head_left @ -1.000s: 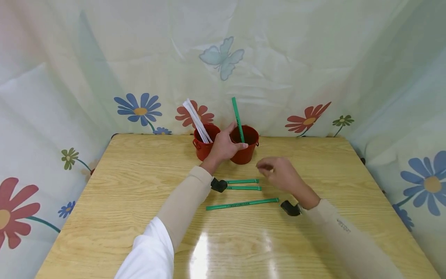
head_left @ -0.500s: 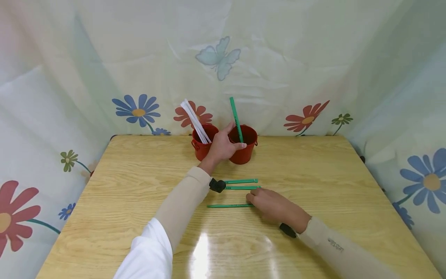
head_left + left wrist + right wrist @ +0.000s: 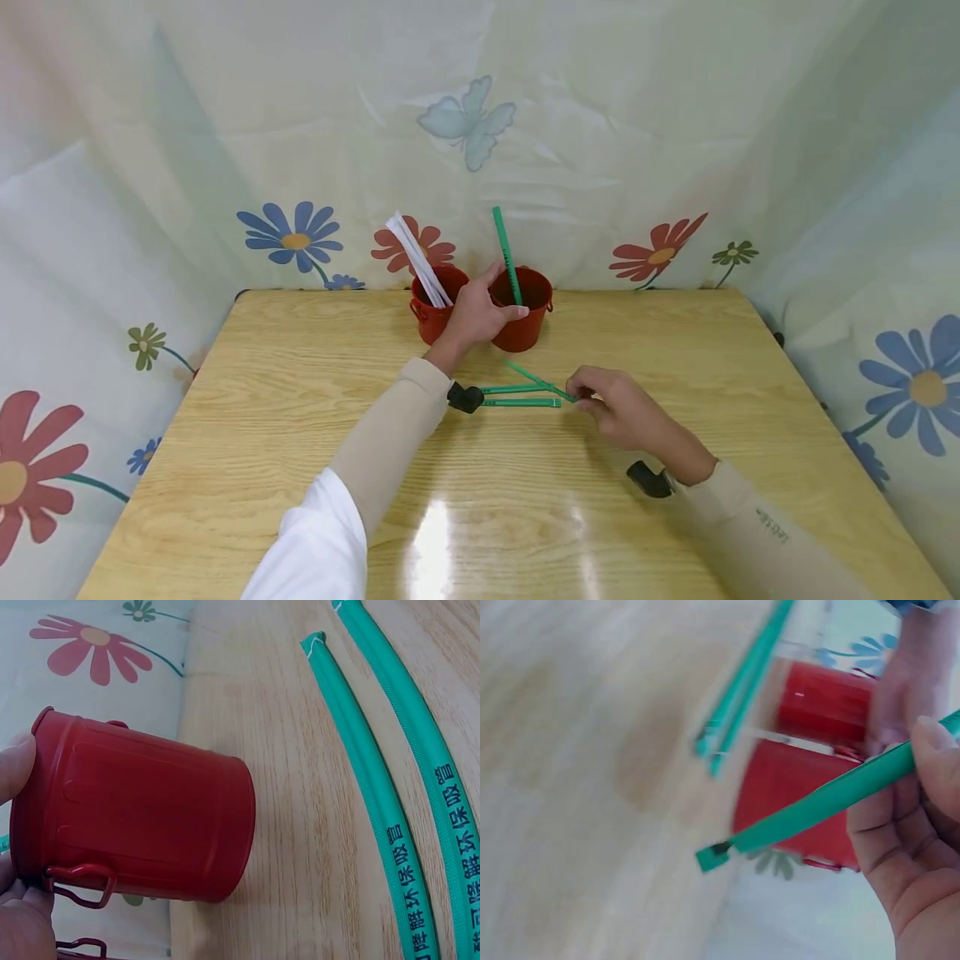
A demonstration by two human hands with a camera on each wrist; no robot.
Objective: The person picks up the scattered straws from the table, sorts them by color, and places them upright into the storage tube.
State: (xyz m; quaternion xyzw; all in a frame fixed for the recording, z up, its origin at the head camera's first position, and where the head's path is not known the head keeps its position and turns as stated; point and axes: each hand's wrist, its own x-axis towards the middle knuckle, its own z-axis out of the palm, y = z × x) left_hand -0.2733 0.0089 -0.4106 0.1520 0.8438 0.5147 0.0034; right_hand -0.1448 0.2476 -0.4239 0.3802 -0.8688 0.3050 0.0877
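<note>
My left hand (image 3: 476,315) grips the rim of the right-hand red bucket (image 3: 519,335), its thumb at the near side. One green-wrapped drinking straw (image 3: 506,250) leans upright in that bucket. Between thumb and fingers my right hand (image 3: 618,408) pinches another green-wrapped straw (image 3: 825,799) by one end. That straw slants up and left over the table, below the bucket. Two more green straws, a nearer one (image 3: 525,403) and a farther one (image 3: 360,757), lie side by side on the table, their left ends hidden behind my left wrist camera in the head view.
A second red bucket (image 3: 429,323) stands just left of the first, holding several white-wrapped sticks (image 3: 418,262). The wooden table (image 3: 315,350) ends at a flowered curtain (image 3: 600,150) close behind both buckets. Black wrist cameras stick out below each hand.
My right hand has come down to the nearest green straw, picked it up off the table and raised it towards the buckets. The left hand stays on the bucket rim.
</note>
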